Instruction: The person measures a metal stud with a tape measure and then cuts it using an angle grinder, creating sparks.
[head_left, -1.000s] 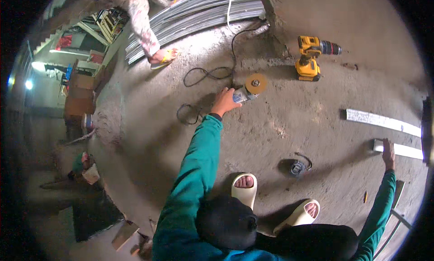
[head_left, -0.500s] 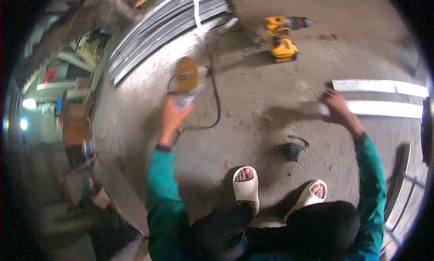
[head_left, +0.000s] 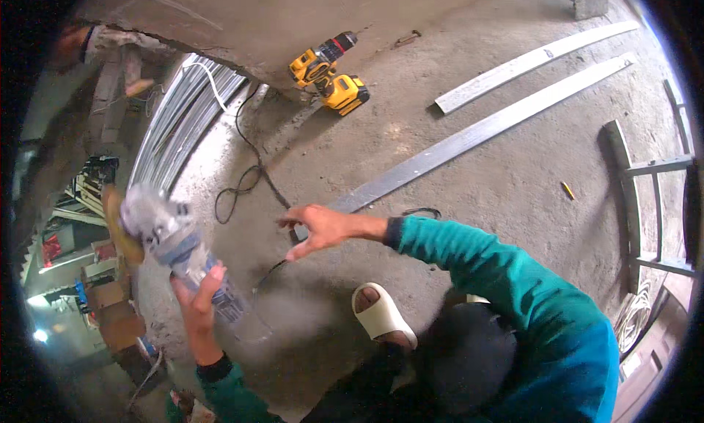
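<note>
My left hand (head_left: 198, 298) is wrapped round the body of an angle grinder (head_left: 180, 243), grey and blue, raised above the floor at the left. Its worn yellow-brown disc (head_left: 123, 225) shows edge-on at the far end, blurred. A long grey metal bar (head_left: 469, 141) lies slantwise on the concrete, its near end under my right hand (head_left: 319, 229). That hand is open, thumb and fingers apart over the bar's end; whether it touches the metal I cannot tell.
A yellow cordless drill (head_left: 330, 75) stands on the floor ahead. Beyond the bar lies a second metal strip (head_left: 528, 67). A bundle of metal profiles (head_left: 176, 122), a black cord (head_left: 257, 166), a ladder-like frame (head_left: 623, 196) and a yellow marker-like stick (head_left: 567, 190) lie around.
The view has turned right. My left hand has brought the grinder nearer my body and tilted it. My right hand has come across toward the left, the bar's end coming with it.
</note>
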{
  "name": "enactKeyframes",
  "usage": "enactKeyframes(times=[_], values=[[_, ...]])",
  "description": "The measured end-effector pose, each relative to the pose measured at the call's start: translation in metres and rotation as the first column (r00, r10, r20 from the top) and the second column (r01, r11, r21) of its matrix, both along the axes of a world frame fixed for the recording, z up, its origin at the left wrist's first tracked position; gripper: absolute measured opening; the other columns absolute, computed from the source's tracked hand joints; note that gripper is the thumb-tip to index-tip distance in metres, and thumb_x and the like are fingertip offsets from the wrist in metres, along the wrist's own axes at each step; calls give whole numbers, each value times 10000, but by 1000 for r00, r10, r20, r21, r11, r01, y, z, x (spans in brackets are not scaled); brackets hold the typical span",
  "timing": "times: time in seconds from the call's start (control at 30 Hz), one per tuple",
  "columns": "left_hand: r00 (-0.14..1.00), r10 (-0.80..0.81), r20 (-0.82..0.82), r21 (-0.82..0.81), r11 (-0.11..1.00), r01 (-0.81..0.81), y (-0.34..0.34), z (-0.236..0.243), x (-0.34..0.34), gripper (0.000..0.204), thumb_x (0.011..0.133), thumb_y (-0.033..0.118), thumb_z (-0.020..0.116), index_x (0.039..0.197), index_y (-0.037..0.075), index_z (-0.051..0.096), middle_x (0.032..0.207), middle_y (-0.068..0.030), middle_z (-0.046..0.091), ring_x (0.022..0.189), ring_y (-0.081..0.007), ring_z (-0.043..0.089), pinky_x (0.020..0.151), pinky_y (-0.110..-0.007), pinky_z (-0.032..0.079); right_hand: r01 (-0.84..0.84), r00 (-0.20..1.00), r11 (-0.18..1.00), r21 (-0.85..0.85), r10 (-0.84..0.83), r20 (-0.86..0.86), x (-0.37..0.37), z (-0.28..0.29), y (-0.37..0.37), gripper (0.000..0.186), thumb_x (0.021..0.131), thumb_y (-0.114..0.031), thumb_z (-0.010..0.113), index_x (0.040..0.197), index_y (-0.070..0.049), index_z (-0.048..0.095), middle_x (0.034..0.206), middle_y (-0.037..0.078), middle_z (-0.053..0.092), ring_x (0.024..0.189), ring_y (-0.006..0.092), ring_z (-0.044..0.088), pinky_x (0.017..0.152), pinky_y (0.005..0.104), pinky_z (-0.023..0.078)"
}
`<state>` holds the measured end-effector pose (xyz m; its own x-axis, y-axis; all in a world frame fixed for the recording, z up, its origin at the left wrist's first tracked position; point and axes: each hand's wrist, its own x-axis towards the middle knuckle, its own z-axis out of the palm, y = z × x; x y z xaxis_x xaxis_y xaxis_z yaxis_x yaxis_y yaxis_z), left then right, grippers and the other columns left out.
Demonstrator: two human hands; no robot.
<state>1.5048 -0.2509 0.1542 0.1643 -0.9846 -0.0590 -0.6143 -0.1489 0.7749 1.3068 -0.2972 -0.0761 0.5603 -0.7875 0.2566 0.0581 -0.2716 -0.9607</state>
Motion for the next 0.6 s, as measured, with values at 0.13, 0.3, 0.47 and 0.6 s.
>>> enactKeyframes(times=[0.13, 0.3, 0.47, 0.6], values=[[915, -226, -333, 293, 898, 328, -16, -35, -99, 451, 761, 219, 738, 1105, -11, 557, 1053, -79, 591, 935, -159, 571, 819, -301, 463, -12, 936, 989, 146, -40, 349, -68, 66, 51, 969, 599, -445, 866, 1293, 70, 426, 1162, 223, 595, 1085, 290, 575, 917, 379, 472], [811, -494, -314, 144, 819, 555, -7, -93, -163, 488, 803, 285, 713, 1140, -16, 527, 1141, -156, 553, 1018, -217, 551, 879, -349, 436, 202, 853, 917, 344, -337, 398, -102, 81, 90, 917, 570, -375, 894, 1261, 23, 442, 1085, 136, 599, 1020, 212, 563, 892, 363, 476], [485, -593, -642, 98, 564, 820, -16, -142, -184, 523, 958, 352, 532, 1322, -12, 436, 1305, -103, 458, 1241, -203, 417, 1046, -347, 325, 597, 721, 579, 555, -691, -53, -177, 56, 140, 446, 562, -186, 814, 929, -51, 600, 855, 34, 631, 756, 168, 607, 702, 326, 502], [674, -683, -280, 249, 627, 738, -55, -196, -104, 476, 916, 304, 603, 1298, 49, 478, 1256, -102, 504, 1213, -248, 456, 996, -362, 388, 704, 472, 419, 573, -879, 63, -256, 21, 181, 466, 580, -221, 737, 975, -23, 587, 829, 48, 612, 710, 162, 593, 658, 292, 490]])
